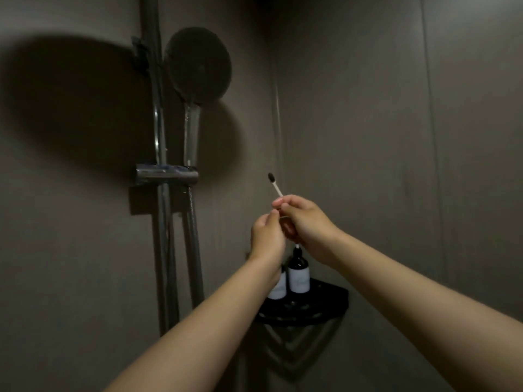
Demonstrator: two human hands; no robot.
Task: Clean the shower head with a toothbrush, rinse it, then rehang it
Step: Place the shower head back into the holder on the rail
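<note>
A round dark shower head [198,65] hangs upright in its holder [167,175] on the vertical rail [158,114], its clear handle pointing down. The toothbrush [274,185] has a pale handle and dark bristles and points up and to the left. My right hand [305,222] grips its handle. My left hand [267,236] is closed just below and to the left of it, fingertips touching the lower handle. Both hands are to the lower right of the shower head, well apart from it.
A metal hose [194,250] runs down beside the rail. A black corner shelf [325,304] below my hands carries two dark bottles [298,274] with pale labels. Grey walls meet in a corner behind the hands.
</note>
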